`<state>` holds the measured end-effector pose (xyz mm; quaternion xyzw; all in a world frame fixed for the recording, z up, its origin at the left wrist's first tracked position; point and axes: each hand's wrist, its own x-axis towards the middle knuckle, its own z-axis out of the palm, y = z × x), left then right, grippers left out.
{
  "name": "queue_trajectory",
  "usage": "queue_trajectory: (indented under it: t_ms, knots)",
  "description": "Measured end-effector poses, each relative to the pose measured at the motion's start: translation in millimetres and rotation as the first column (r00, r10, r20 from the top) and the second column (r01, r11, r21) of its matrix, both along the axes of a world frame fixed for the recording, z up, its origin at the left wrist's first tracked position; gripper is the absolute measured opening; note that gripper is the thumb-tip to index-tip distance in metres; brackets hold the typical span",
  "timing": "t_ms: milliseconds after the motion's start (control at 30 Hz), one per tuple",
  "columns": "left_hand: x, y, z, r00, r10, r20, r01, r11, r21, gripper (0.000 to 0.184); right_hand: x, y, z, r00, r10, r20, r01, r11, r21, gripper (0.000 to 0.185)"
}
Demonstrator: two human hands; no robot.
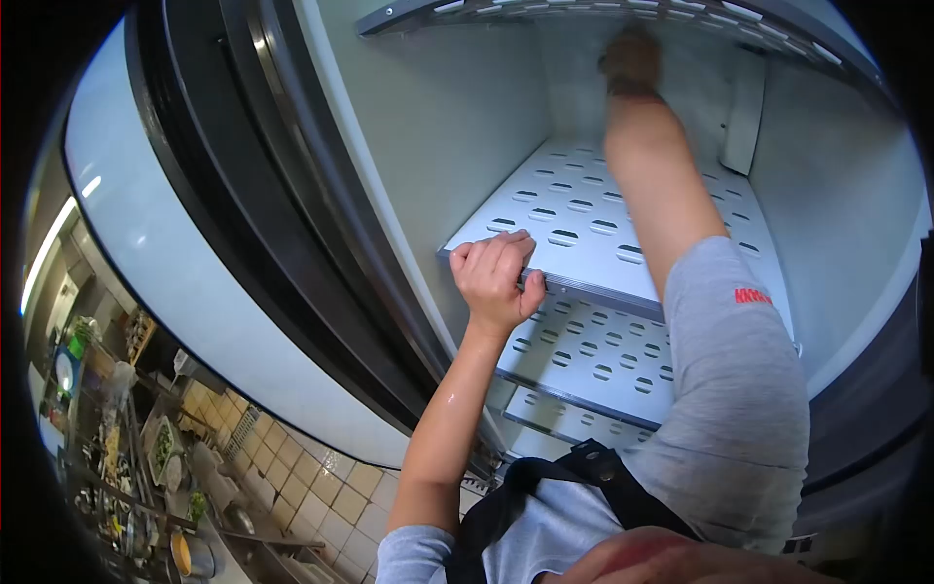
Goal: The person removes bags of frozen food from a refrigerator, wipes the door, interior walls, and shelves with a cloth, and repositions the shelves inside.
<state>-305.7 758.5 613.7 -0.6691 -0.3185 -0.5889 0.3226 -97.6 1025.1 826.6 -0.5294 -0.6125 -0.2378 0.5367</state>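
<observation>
My left hand [494,277] is closed over the front left edge of a white perforated shelf [584,234] inside a tall fridge cabinet. Its fingers lie on top and the thumb rests along the front rim. Deep inside, my right hand [632,60] reaches to the pale back wall [569,73], above this shelf and below the upper one. Motion blurs that hand; its fingers and anything in them cannot be made out. Something dark circles the right wrist.
An upper perforated shelf [623,10] hangs over my right arm. More slotted shelves [593,346] sit below. The open door [195,224] with dark seals stands at left. Beyond are a tiled floor [331,501] and a cluttered kitchen counter [161,467]. A vertical white panel [744,112] stands at the back right.
</observation>
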Motion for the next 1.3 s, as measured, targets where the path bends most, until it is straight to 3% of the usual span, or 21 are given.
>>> queue_trajectory:
  t_ms: [133, 367, 633, 933, 1300]
  knots:
    - [-3, 3, 2, 1.000, -0.009, -0.015, 0.009, 0.999, 0.035, 0.034, -8, -13, -7, 0.999, 0.037, 0.016, -0.037, 0.998, 0.050, 0.048]
    - [2, 8, 0, 0.999, -0.018, 0.046, 0.015, 0.998, 0.065, 0.027, 49, 7, 30, 0.995, -0.082, -0.057, 0.082, 0.997, 0.000, 0.049]
    - [3, 4, 1, 0.999, 0.018, 0.042, -0.019, 1.000, 0.021, 0.037, 16, 28, 32, 0.997, -0.055, -0.057, 0.055, 0.998, 0.000, 0.049]
    - [1, 2, 1, 1.000, 0.010, 0.029, -0.011, 1.000, 0.025, 0.035, -11, 3, -5, 1.000, 0.009, -0.015, -0.008, 0.999, 0.052, 0.050]
    - [-1, 6, 0, 1.000, 0.007, 0.028, -0.008, 0.999, 0.033, 0.035, -2, 21, 15, 0.996, -0.036, -0.083, 0.041, 0.998, 0.056, 0.051]
